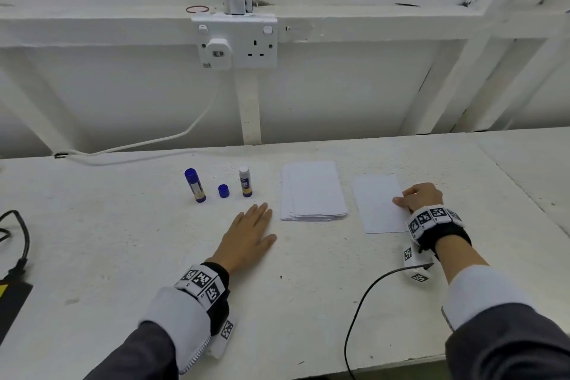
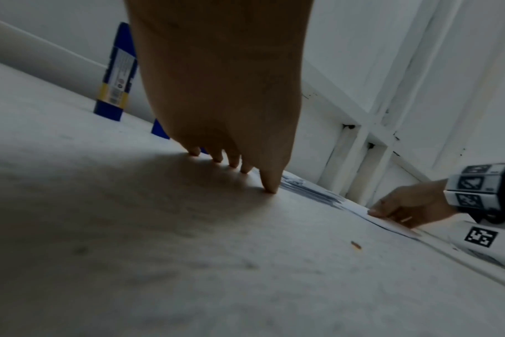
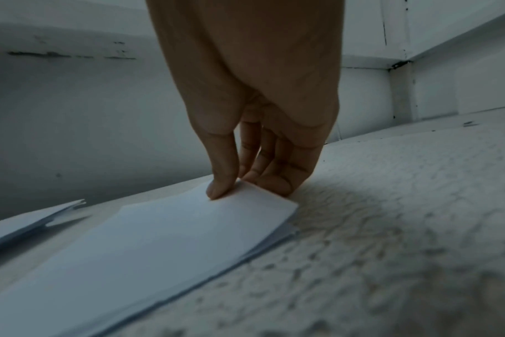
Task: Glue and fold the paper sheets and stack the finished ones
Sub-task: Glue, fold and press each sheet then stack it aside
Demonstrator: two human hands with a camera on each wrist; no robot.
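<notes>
A stack of white paper sheets (image 1: pixel 313 191) lies mid-table. To its right lies a folded white sheet (image 1: pixel 379 203) (image 3: pixel 165 232). My right hand (image 1: pixel 421 196) (image 3: pixel 245 180) pinches that sheet's right edge, thumb on top and fingers under the lifted edge. My left hand (image 1: pixel 249 233) (image 2: pixel 234 159) rests flat on the table, fingers straight, left of the stack. Behind it stand a capped blue glue stick (image 1: pixel 195 185) (image 2: pixel 115 75), a loose blue cap (image 1: pixel 223 191) and an uncapped glue stick (image 1: pixel 245 181).
A white wall with a double socket (image 1: pixel 237 42) and plugged-in adapter rises behind the table. A white cable (image 1: pixel 172 137) runs along the back edge. Black cables (image 1: pixel 18 237) lie at the left, another black cable (image 1: pixel 364 302) near my right wrist.
</notes>
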